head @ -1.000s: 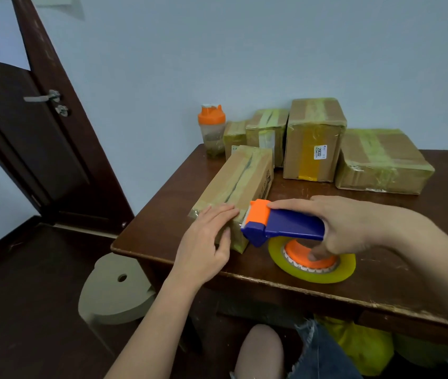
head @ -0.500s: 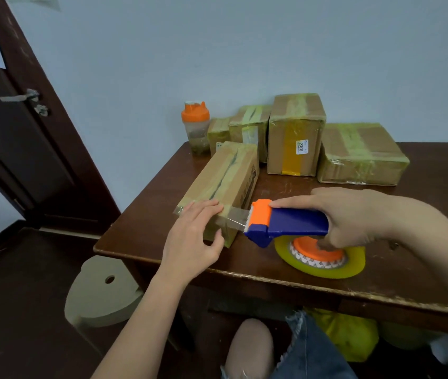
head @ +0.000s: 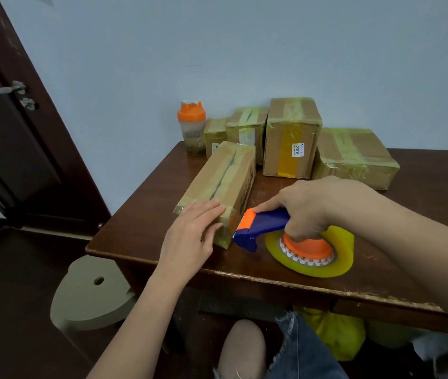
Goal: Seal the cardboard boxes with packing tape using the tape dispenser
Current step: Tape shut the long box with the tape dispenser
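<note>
A long cardboard box (head: 225, 176) lies near the table's front left corner, with a strip of yellowish tape along its top seam. My left hand (head: 192, 236) presses flat on the box's near end, fingers straight over the tape. My right hand (head: 313, 206) grips the blue and orange tape dispenser (head: 261, 227). Its toothed orange nose sits against the box's near right corner. The yellow tape roll (head: 313, 250) on its orange hub hangs under my hand, just above the table.
Several taped boxes (head: 291, 138) stand along the wall at the back of the dark wooden table (head: 141, 231). An orange-lidded shaker bottle (head: 191, 127) stands at the back left. A beige stool (head: 91, 294) sits below the table's left edge, beside a dark door (head: 12, 149).
The dispenser had drawn away from the box with a short strip of tape stretched out; now its nose is back against the box's near end. My left hand stays on the box.
</note>
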The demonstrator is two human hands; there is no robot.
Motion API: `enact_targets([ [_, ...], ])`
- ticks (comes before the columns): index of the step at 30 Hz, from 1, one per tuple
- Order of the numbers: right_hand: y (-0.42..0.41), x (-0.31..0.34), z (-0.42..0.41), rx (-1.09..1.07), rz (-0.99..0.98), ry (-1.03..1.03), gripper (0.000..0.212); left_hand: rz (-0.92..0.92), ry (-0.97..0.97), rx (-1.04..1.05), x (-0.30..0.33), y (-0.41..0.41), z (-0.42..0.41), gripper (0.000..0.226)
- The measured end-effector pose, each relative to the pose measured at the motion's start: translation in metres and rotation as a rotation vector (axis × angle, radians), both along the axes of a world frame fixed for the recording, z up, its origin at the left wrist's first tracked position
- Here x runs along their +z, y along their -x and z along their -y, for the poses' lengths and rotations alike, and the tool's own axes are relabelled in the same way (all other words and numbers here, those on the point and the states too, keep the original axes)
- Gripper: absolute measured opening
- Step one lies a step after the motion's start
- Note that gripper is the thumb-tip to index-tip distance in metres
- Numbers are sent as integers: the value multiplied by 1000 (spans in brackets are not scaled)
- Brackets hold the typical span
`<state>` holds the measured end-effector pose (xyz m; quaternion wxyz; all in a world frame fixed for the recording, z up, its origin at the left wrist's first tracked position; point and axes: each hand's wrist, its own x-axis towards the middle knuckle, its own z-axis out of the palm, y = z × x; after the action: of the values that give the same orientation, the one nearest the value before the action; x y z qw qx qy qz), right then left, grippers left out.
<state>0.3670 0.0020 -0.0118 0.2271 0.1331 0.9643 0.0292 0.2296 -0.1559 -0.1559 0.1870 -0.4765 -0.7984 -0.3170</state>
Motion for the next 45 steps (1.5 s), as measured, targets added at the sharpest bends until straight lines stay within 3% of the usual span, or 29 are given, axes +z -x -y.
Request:
enact_targets([
  [8, 27, 16, 10, -32, 164, -24, 84, -78, 5, 9, 2, -2, -6, 34],
  [12, 40, 1, 8, -126, 246, -74, 55, -73, -6, 43, 1, -2, -4, 33],
  [16, 34, -17, -13, -147, 333, -230, 84, -46, -32, 38, 0, 1, -1, 35],
  [24, 16, -23, -48, -179, 392, -203, 78, 8, -65, 56, -5, -13, -14, 36],
  [28, 20, -27, -47, -119, 429, -273, 76, -18, -12, 42, -1, -24, -21, 51],
  [31, 24, -29, -52, -143, 440, -271, 99, 100, -11, 39, 8, -28, -21, 66],
  [34, 21, -21, -53, -212, 415, -202, 127, 214, -82, -8, 16, -28, -13, 64],
  [36, 13, -15, -48, -198, 272, -193, 119, 221, -111, -52, 18, -25, -6, 57],
  [38, 8, -13, -38, -148, -54, -126, 100, 235, -101, -89, 18, -21, 0, 53],
  [41, 10, -32, -16, -63, -598, 145, 60, 249, -120, -129, 17, -18, 6, 59],
  [45, 20, -83, 11, -298, -863, 586, 35, 333, -290, -4, 19, -10, 11, 52],
])
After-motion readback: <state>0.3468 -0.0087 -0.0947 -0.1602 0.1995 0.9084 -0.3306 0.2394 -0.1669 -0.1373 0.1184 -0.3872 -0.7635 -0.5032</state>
